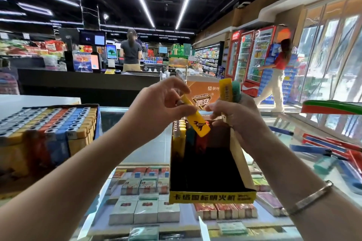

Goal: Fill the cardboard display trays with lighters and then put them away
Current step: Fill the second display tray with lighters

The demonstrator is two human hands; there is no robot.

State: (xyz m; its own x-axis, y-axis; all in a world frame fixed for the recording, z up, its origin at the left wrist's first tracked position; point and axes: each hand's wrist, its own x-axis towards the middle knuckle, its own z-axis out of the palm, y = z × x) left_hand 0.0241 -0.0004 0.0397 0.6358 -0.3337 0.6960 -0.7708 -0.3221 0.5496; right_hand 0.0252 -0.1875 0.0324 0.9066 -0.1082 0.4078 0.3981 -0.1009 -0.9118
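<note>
Lighter (196,121) – yellow, tilted – pinched in your left hand (162,105) just above the cardboard display tray (212,195) on the glass counter (152,148); only its far row is filled. Your right hand (238,112) grips a yellow and green bundle (230,91). Risk: feeding singles one-handed could loosen that bundle – spares drop into the tray crooked.

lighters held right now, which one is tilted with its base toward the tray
The yellow lighter pinched in the left hand; those in the right hand stand upright.
</note>
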